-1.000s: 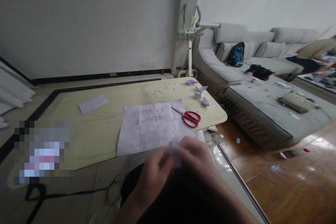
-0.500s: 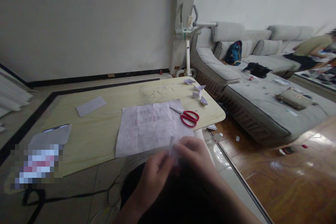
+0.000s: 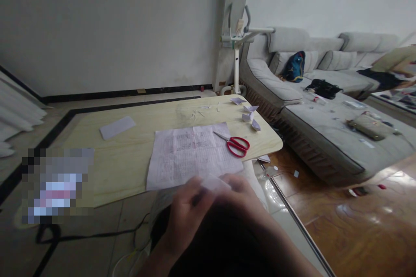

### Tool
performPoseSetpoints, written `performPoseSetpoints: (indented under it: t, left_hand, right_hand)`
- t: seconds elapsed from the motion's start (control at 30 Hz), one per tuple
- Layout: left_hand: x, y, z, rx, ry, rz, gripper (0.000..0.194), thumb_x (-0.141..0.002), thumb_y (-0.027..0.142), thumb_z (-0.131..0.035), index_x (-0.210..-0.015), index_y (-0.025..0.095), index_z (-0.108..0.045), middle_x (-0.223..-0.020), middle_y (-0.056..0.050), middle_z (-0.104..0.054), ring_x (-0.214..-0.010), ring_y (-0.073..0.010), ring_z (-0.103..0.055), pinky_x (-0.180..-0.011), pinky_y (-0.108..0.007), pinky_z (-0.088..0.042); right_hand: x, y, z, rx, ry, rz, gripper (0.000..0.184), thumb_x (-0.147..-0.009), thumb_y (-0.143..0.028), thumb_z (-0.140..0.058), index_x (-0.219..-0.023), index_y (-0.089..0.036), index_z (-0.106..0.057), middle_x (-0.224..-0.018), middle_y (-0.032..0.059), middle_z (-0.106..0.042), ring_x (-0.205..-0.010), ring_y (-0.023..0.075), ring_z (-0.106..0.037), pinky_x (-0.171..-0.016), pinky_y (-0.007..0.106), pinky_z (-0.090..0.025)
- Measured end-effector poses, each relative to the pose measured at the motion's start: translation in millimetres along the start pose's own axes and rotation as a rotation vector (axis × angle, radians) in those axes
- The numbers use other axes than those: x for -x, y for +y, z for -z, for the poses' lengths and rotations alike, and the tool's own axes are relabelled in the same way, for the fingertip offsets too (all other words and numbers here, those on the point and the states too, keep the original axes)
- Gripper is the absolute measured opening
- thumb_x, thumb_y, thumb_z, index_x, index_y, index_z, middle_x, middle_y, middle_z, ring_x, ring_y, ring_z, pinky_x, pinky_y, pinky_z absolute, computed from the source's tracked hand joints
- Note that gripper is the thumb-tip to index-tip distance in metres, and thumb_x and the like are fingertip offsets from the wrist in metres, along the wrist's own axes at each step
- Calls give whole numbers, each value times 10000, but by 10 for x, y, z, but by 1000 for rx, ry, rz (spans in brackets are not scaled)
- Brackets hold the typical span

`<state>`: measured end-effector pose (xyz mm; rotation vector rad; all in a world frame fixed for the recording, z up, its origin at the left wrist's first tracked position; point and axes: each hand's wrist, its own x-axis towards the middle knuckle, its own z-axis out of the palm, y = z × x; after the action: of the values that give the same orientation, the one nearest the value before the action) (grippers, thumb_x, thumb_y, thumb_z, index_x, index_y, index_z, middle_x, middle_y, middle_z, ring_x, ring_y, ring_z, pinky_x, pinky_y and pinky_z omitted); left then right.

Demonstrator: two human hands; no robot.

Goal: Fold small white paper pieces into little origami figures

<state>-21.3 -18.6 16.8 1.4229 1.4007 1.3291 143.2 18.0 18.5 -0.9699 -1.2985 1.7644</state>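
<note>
My left hand (image 3: 185,218) and my right hand (image 3: 242,201) meet low in the view, just in front of the table's near edge. Both pinch a small pale piece of paper (image 3: 214,183) between their fingertips, and the paper lies roughly flat. Just beyond them a large printed sheet (image 3: 191,153) lies on the light wooden table (image 3: 136,138). Red-handled scissors (image 3: 237,145) rest at the sheet's right edge.
Several small folded paper pieces (image 3: 250,114) sit near the table's far right corner, and a small blank slip (image 3: 117,127) lies at the left. A grey sofa (image 3: 318,125) with bags stands to the right. Another person (image 3: 393,67) sits at the far right. Cables (image 3: 84,236) run across the floor.
The small paper has turned from standing upright between my fingers to lying flatter. My hands stay together near the table's near edge.
</note>
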Motion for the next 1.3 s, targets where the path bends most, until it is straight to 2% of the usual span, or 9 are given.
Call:
performPoseSetpoints:
  t: [0.13,0.23,0.37,0.5,0.63,0.8,0.93,1.1,1.3]
  left_hand:
    - [9,146,-16,-59,-22,-175,228,-921,326,-541,-785,191,-665,-795,-34,-690,-737,-180,-660,-679,-262,-527]
    - [6,227,-7,19,-92,-168,273,-945,389,-507,-949,182,-685,-913,-75,-722,-741,-190,-673,-679,-287,-548]
    - [14,245,8,249,-244,-30,420,-937,541,-477,-960,180,-688,-575,-13,-658,-450,-152,-585,-472,-271,-526]
    - [39,166,-6,415,-306,94,459,-861,600,-582,-768,162,-680,-477,-9,-615,-405,-148,-586,-425,-256,-515]
    - [50,107,-31,468,-224,156,471,-844,596,-598,-668,161,-631,-437,11,-569,-366,-125,-547,-371,-219,-466]
    - [17,162,-12,188,-106,59,363,-908,378,-529,-604,188,-588,-521,9,-594,-482,-137,-575,-489,-228,-502]
    - [-3,151,-17,51,-8,41,281,-918,285,-489,-726,179,-666,-713,-26,-701,-674,-172,-655,-676,-257,-549]
    - [-7,86,-44,46,-59,41,272,-939,292,-488,-874,174,-724,-874,-53,-761,-815,-189,-694,-850,-296,-542]
    - [-57,39,-31,-15,12,-101,225,-930,226,-496,-785,188,-663,-750,-4,-681,-731,-153,-645,-681,-222,-516]
  right_hand:
    - [-1,46,-61,-162,-82,-42,331,-718,-423,-811,-643,-147,-644,-596,-24,-579,-559,110,-503,-545,227,-378]
    - [-6,132,-118,-312,-177,-58,379,-725,-449,-799,-604,-134,-625,-569,-14,-557,-541,102,-495,-531,219,-377]
    - [1,227,-191,-487,-250,-115,339,-722,-420,-813,-687,-118,-664,-546,-15,-571,-462,66,-481,-448,166,-360]
    - [16,228,-239,-576,-284,-141,287,-725,-363,-823,-860,-146,-692,-596,-28,-597,-427,53,-501,-414,138,-387]
    - [24,179,-244,-485,-265,-119,314,-728,-344,-826,-955,-164,-704,-659,-21,-610,-481,64,-538,-437,139,-410]
    - [46,26,-259,-272,-174,9,306,-801,-397,-748,-671,-128,-678,-685,7,-598,-591,93,-541,-553,192,-445]
    - [39,-61,-275,-15,-48,95,249,-838,-381,-706,-766,-143,-698,-776,21,-628,-725,148,-571,-657,243,-482]
    - [17,-38,-241,206,117,183,270,-873,-370,-648,-734,-140,-678,-665,10,-616,-648,145,-540,-620,247,-449]
    - [41,-42,-234,296,99,188,313,-889,-361,-612,-670,-140,-646,-629,13,-604,-605,139,-525,-585,248,-422]
